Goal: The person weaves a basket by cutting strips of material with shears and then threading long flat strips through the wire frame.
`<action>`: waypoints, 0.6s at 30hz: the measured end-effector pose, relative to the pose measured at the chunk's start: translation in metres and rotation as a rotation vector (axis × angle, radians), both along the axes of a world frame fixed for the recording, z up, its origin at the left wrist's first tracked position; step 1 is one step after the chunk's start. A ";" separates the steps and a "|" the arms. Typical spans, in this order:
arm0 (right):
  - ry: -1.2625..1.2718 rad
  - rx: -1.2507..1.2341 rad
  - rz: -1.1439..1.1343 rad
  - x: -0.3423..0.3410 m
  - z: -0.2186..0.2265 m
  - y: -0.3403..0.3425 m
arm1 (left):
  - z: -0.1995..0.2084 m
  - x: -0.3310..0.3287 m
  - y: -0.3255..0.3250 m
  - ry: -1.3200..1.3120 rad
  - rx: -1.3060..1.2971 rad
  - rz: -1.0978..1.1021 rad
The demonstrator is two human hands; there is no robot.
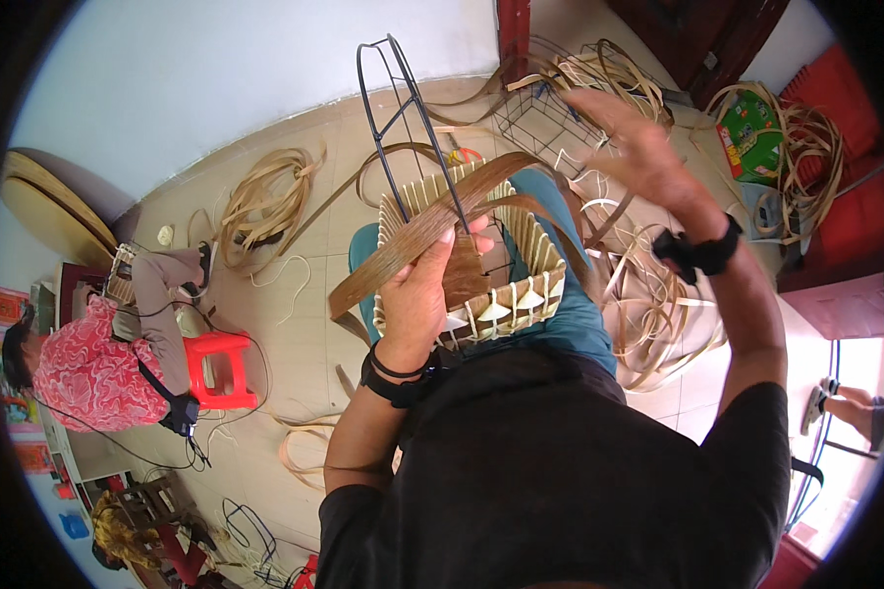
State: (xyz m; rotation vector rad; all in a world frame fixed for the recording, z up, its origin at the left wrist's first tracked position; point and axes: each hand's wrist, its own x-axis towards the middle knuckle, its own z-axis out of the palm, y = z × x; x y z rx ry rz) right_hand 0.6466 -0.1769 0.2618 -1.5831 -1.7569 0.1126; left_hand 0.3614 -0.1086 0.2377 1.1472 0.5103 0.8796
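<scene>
Half-woven basket (506, 294) resting on lap, square, pale strips over a black wire frame (403, 118) that rises from the basket's far-left corner. Left hand (427, 290) at basket's near-left rim, fingers clamped on a wide brown strip (432, 221) and pressing it against the rim; strip runs across the basket top from lower left to upper right. Right hand (638, 147) raised above and beyond basket's right side, fingers spread apart, gripping nothing visible, slightly blurred. Black bands on both wrists. Loose strips (648, 304) piled on floor just right of basket; coiled bundle (265, 201) on floor well left of it. Empty wire cage (540, 113) beyond basket, near far wall. Red stool (221, 368) far left of basket, beside another person in a red patterned top (88, 373).
</scene>
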 end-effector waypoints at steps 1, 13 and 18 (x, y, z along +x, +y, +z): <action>-0.084 0.024 0.081 -0.028 0.014 0.011 | 0.000 0.002 -0.001 0.000 0.005 -0.003; 0.281 -0.155 -0.079 0.083 0.009 -0.028 | -0.004 0.001 -0.001 -0.066 0.081 0.033; -0.001 -0.227 -1.358 0.335 -0.097 -0.317 | 0.003 0.009 -0.001 -0.058 0.032 0.004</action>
